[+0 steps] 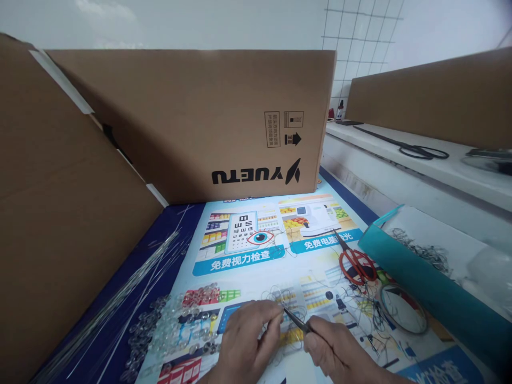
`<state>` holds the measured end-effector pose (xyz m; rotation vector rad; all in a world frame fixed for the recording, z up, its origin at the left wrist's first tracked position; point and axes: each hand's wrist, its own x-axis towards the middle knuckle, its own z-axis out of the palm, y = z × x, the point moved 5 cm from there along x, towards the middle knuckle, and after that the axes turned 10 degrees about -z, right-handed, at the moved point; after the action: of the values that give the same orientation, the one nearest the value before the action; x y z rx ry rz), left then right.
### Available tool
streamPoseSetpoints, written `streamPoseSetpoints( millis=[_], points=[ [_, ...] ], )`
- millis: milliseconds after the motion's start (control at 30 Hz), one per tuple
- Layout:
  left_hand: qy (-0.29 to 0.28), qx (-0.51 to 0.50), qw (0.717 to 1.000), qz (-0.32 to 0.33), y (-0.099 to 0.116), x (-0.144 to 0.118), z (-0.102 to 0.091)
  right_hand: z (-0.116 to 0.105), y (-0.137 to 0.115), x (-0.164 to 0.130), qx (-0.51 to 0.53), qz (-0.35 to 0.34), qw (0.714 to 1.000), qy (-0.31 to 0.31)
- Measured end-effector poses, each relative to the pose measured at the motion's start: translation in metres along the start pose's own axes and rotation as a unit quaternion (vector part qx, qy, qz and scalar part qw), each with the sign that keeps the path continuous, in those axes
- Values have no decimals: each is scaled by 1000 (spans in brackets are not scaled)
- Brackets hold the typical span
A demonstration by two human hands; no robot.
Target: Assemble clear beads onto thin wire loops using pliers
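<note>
My left hand (251, 335) is closed, thumb and forefinger pinched together on a thin wire (288, 292) that loops out around the fingertips. My right hand (334, 346) is wrapped round dark needle-nose pliers (295, 320); the palm hides their handles. The pliers' tip meets the wire right at my left fingertips, and whether the jaws are closed is too small to tell. Left of my left hand lies a spread of clear glass-like beads (180, 320). Red-handled scissors (357, 265) lie beyond my right hand, blades pointing away.
A printed poster sheet (244, 282) covers the table. A roll of tape (402, 308) and wire scraps (376, 314) lie at right, beside a teal-sided box (424, 288) holding bent wire pieces. Long straight wires (132, 288) lie at left. Cardboard panels (192, 122) stand behind and left.
</note>
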<state>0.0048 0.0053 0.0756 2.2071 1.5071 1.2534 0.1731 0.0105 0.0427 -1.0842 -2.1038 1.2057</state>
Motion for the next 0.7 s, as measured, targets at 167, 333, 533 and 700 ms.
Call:
streamPoseSetpoints(
  millis=[167, 333, 533, 700],
  points=[
    [4, 24, 999, 33, 0, -2, 0, -1, -9, 0, -6, -1, 999, -33],
    [-12, -4, 1000, -24, 2, 2, -4, -8, -14, -1, -96, -34, 995, -17],
    [-43, -29, 997, -57, 2, 5, -4, -8, -2, 3, -176, -45, 982, -55],
    [-42, -32, 997, -52, 4, 5, -6, -6, 1, 3, -207, -59, 975, -57]
  ],
)
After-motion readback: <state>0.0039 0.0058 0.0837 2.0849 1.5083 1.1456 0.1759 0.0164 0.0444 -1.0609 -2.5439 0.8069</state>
